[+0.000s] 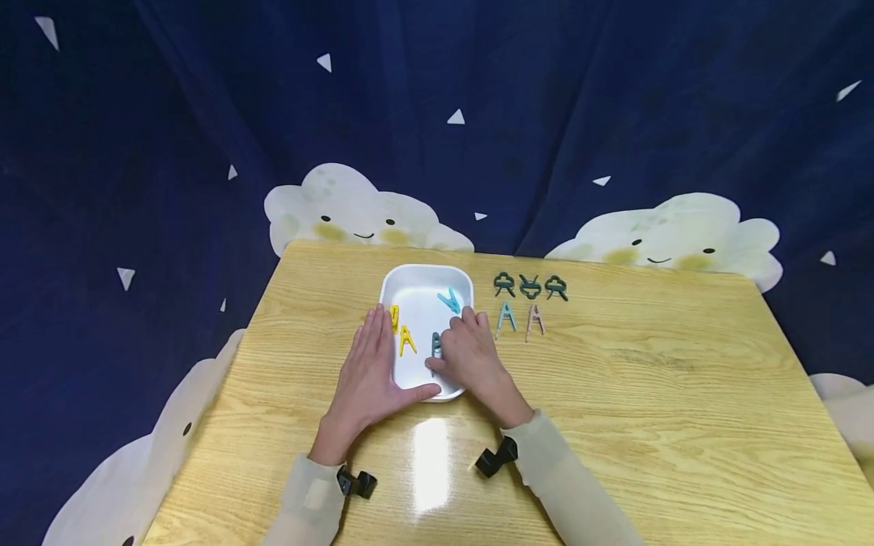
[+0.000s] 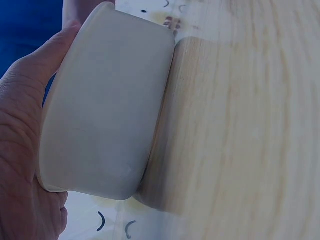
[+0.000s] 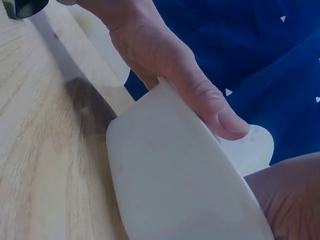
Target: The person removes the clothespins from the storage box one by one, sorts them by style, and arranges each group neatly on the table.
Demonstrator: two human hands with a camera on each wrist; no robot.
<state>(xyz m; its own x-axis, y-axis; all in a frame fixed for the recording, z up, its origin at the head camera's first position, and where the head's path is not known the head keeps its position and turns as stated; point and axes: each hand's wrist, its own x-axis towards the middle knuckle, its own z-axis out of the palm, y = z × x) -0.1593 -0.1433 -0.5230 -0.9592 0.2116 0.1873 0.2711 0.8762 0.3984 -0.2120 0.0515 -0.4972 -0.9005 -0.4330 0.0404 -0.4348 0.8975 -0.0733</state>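
A white tray lies on the table between both hands. My left hand rests along its left side, fingers straight at the rim and thumb stretched over the near edge; the left wrist view shows the thumb along the rim. My right hand reaches over the right rim with bent fingers. Its thumb overlaps a dark green clothespin inside; I cannot tell whether it is pinched. Two yellow clothespins, one upright-looking by the left wall and one flat, and a light blue clothespin are also in the tray.
Right of the tray, three dark green cloud-shaped clips form a row. Below them lie a light blue clothespin and a pink one. A dark blue cloth with clouds hangs behind the wooden table.
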